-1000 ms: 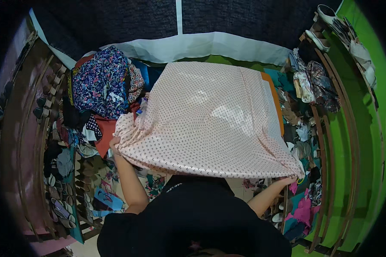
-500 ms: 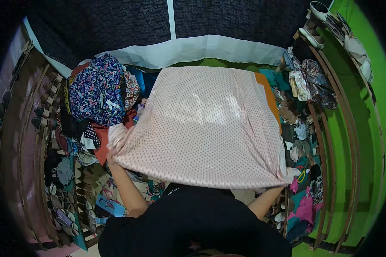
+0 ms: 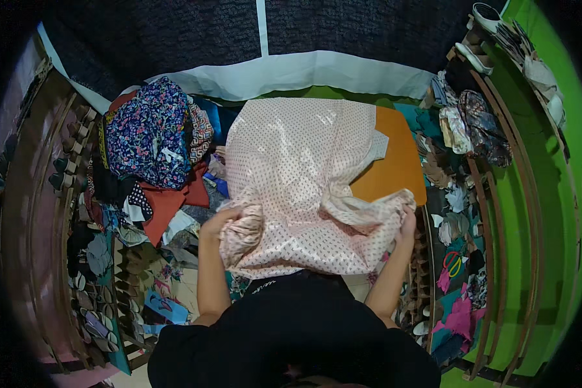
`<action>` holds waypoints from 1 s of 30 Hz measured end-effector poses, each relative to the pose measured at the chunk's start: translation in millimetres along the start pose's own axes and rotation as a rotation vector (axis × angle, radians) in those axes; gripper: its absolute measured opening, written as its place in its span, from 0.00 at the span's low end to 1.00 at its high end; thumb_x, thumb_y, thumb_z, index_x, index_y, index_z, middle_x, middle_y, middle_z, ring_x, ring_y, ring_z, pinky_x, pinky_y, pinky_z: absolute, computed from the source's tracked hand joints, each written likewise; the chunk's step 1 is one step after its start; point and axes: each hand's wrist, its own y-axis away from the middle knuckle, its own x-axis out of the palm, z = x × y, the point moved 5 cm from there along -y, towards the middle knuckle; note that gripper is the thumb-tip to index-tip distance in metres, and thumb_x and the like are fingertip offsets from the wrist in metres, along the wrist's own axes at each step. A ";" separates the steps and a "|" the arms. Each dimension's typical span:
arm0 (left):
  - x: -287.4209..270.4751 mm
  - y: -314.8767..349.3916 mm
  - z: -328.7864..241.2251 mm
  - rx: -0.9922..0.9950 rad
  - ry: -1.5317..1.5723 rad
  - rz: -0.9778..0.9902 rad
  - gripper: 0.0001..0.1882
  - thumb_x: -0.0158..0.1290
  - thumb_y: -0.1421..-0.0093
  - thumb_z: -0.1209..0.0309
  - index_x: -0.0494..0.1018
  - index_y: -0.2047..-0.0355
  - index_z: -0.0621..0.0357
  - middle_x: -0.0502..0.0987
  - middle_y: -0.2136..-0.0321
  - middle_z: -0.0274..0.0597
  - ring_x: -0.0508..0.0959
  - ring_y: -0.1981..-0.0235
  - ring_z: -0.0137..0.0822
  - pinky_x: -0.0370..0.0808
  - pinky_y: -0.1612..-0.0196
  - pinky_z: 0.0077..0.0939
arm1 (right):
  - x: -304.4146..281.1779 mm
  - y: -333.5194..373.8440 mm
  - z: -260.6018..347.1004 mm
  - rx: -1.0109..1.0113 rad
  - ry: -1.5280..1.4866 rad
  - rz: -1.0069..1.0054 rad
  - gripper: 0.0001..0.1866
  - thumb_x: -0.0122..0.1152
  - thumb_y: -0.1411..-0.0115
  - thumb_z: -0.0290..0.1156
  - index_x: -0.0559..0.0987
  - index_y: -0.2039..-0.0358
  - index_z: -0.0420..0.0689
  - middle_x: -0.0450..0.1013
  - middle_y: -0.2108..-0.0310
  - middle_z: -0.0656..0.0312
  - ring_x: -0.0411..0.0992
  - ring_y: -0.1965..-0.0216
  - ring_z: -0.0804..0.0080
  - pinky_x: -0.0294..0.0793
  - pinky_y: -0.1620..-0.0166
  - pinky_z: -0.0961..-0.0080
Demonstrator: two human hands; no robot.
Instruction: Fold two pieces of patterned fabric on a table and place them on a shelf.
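Note:
A large pale pink cloth (image 3: pixel 291 149) with small dark dots spreads over an orange board (image 3: pixel 394 155), whose right part lies bare. My left hand (image 3: pixel 226 222) is closed on a bunched fold near the cloth's left front corner. On the other side my right hand (image 3: pixel 407 226) grips a gathered right edge, lifted and pulled toward me. The near part of the fabric sags between both hands, close to my body. Some of the fingers are hidden in the folds.
On the left sits a heap of folded fabrics, topped by a blue floral one (image 3: pixel 145 136). Red cloth scraps (image 3: pixel 165 210) lie before it. Racks of shoe forms line both sides. Scissors with yellow handles (image 3: pixel 452 263) and pink scraps (image 3: pixel 459 317) lie at right.
Both hands have come inward, the right one also upward, gathering the cloth's near corners. The spread cloth has crumpled and drawn left, baring more of the orange board.

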 end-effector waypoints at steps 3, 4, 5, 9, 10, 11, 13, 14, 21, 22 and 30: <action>26.1 5.6 -26.3 -0.072 -0.396 -0.171 0.27 0.43 0.46 0.53 0.63 0.56 0.65 0.69 0.62 0.41 0.66 0.57 0.33 0.59 0.55 0.17 | 35.4 6.0 0.8 -0.012 0.167 -0.028 0.22 0.46 0.47 0.41 0.66 0.56 0.37 0.66 0.60 0.56 0.66 0.60 0.69 0.64 0.57 0.74; 25.9 9.8 -39.3 0.007 -0.334 -0.322 0.27 0.43 0.46 0.53 0.63 0.56 0.65 0.69 0.63 0.39 0.66 0.59 0.32 0.61 0.57 0.18 | 26.4 -9.7 -3.8 -0.033 0.349 0.009 0.25 0.47 0.46 0.43 0.64 0.55 0.36 0.66 0.60 0.55 0.65 0.59 0.67 0.61 0.55 0.74; 18.7 14.4 -47.3 0.083 -0.266 -0.488 0.28 0.43 0.47 0.52 0.63 0.56 0.65 0.68 0.64 0.38 0.66 0.62 0.30 0.63 0.59 0.19 | 28.1 -12.9 -2.1 -0.028 0.351 0.019 0.25 0.47 0.46 0.43 0.64 0.55 0.36 0.66 0.60 0.55 0.65 0.59 0.67 0.61 0.55 0.74; -45.4 14.4 -61.0 0.316 -0.242 -0.515 0.26 0.43 0.48 0.52 0.65 0.59 0.64 0.69 0.71 0.35 0.69 0.72 0.25 0.66 0.71 0.18 | 20.3 -25.7 5.4 -0.221 0.564 0.123 0.23 0.48 0.46 0.40 0.64 0.56 0.34 0.65 0.61 0.52 0.65 0.60 0.68 0.63 0.57 0.73; -61.1 19.8 -60.5 0.363 -0.183 -0.570 0.23 0.45 0.49 0.56 0.67 0.62 0.65 0.69 0.72 0.35 0.69 0.73 0.25 0.66 0.71 0.19 | 13.6 -23.9 8.2 -0.227 0.348 0.060 0.23 0.47 0.46 0.39 0.64 0.55 0.34 0.65 0.60 0.52 0.65 0.60 0.67 0.63 0.57 0.73; -69.0 25.4 -61.0 0.408 -0.123 -0.623 0.20 0.46 0.49 0.60 0.68 0.65 0.66 0.70 0.73 0.35 0.68 0.73 0.25 0.65 0.71 0.20 | 11.0 -18.3 14.5 -0.230 0.132 -0.004 0.23 0.47 0.46 0.38 0.63 0.55 0.35 0.65 0.60 0.52 0.65 0.59 0.66 0.64 0.58 0.73; -70.2 33.5 -60.5 0.374 -0.097 -0.725 0.18 0.46 0.50 0.63 0.68 0.66 0.66 0.70 0.72 0.36 0.68 0.72 0.26 0.65 0.68 0.20 | 25.2 1.4 26.8 -0.183 0.020 -0.042 0.23 0.47 0.47 0.36 0.62 0.54 0.35 0.64 0.58 0.52 0.65 0.58 0.65 0.64 0.57 0.73; -64.0 33.3 -60.1 0.408 -0.075 -0.749 0.18 0.47 0.51 0.63 0.68 0.65 0.66 0.70 0.70 0.36 0.68 0.70 0.27 0.64 0.66 0.21 | 13.6 -7.3 24.9 -0.219 0.028 -0.023 0.23 0.46 0.47 0.37 0.62 0.54 0.35 0.63 0.57 0.52 0.64 0.57 0.65 0.64 0.57 0.72; -46.7 -8.7 -42.3 0.480 -0.200 -0.602 0.19 0.48 0.51 0.65 0.67 0.62 0.65 0.70 0.67 0.38 0.70 0.66 0.31 0.64 0.61 0.24 | 29.3 -62.6 -6.9 -0.185 0.318 0.098 0.28 0.45 0.46 0.44 0.62 0.53 0.33 0.60 0.52 0.52 0.59 0.51 0.65 0.58 0.52 0.76; -37.4 -16.4 -42.3 0.487 -0.099 -0.546 0.17 0.47 0.50 0.65 0.67 0.63 0.64 0.70 0.68 0.38 0.70 0.66 0.30 0.64 0.62 0.24 | 39.5 -67.5 -8.6 -0.155 0.246 0.151 0.28 0.45 0.46 0.44 0.62 0.53 0.33 0.59 0.52 0.52 0.59 0.51 0.66 0.57 0.51 0.76; -15.2 -109.4 -53.3 0.284 -0.179 -0.508 0.24 0.51 0.54 0.61 0.67 0.62 0.68 0.69 0.61 0.45 0.70 0.62 0.34 0.67 0.62 0.25 | 150.5 -121.6 9.7 -0.195 0.818 0.175 0.37 0.54 0.52 0.44 0.54 0.49 0.32 0.57 0.52 0.46 0.59 0.51 0.59 0.59 0.52 0.72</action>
